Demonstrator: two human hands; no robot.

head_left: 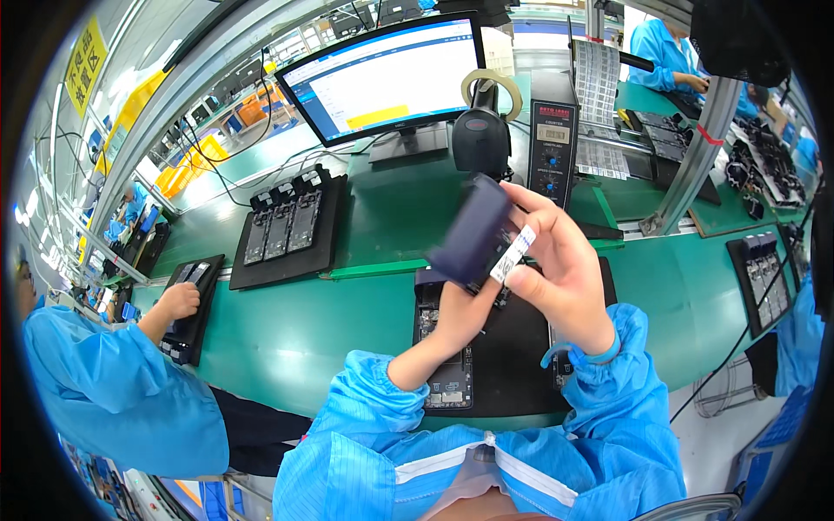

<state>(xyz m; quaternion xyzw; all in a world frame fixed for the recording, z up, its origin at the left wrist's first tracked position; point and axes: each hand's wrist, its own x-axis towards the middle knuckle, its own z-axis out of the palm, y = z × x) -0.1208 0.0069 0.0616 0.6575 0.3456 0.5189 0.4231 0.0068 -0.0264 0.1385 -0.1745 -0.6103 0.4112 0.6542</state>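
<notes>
Above the workbench, my left hand (pixel 462 314) is closed on a dark, box-shaped electronic module (pixel 476 227), which is tilted and slightly blurred. My right hand (pixel 566 273) pinches a small white printed label (pixel 512 253) between thumb and fingers, at the module's right side. Whether the label is stuck to the module I cannot tell. Under both hands lies a black tray (pixel 512 382) with circuit boards (pixel 447 378) along its left side; my hands and sleeves partly cover it.
A scanner (pixel 480 143) and a black label-feeding machine (pixel 552 143) stand behind my hands, below and beside a monitor (pixel 382 78). Another black tray (pixel 287 226) with boards lies at the back left. A co-worker's hand (pixel 180 300) is on a tray at left. An aluminium post (pixel 699 161) rises at right.
</notes>
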